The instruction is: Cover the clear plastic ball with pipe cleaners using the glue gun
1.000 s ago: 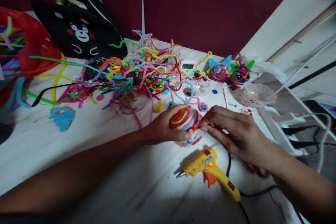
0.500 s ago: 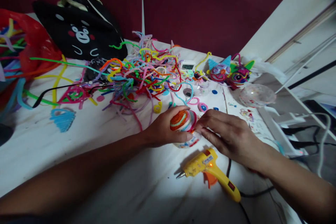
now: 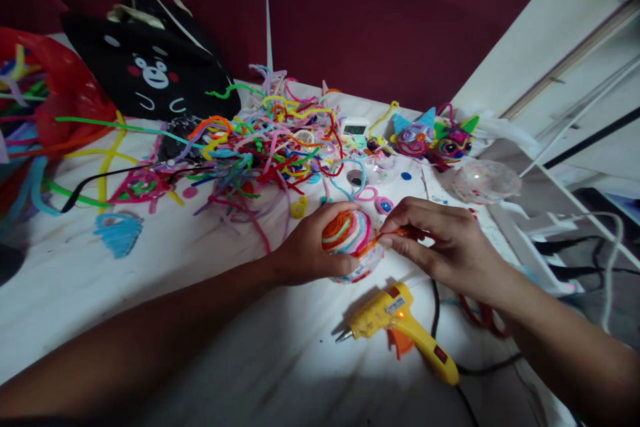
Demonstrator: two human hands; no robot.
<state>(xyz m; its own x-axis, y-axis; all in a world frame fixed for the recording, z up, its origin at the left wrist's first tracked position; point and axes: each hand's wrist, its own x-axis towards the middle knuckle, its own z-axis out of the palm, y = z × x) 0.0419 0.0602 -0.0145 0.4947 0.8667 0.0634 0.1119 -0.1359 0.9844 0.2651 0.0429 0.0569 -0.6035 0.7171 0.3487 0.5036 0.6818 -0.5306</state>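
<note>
My left hand (image 3: 305, 247) is wrapped round a ball (image 3: 349, 230) coiled with orange, white, blue and pink pipe cleaners; its lower part looks clear, with coloured bits. My right hand (image 3: 435, 240) pinches an orange pipe cleaner (image 3: 373, 245) between thumb and fingertips, and one end of it meets the ball's right side. Just below both hands a yellow hot glue gun (image 3: 385, 313) lies on its side, its orange light lit and its nozzle pointing left. The underside of the ball is hidden.
A tangle of pipe cleaners (image 3: 280, 140) covers the table's back middle. Beside it are a black bag (image 3: 150, 73), a red plastic bag (image 3: 75, 93), a small digital clock (image 3: 355, 127), decorated figures (image 3: 415, 133) and a clear bowl (image 3: 487, 180). The glue gun's cord (image 3: 493, 368) runs right.
My right hand has drawn slightly away from the ball, and the orange pipe cleaner now shows stretched between them. My left hand keeps its hold on the ball.
</note>
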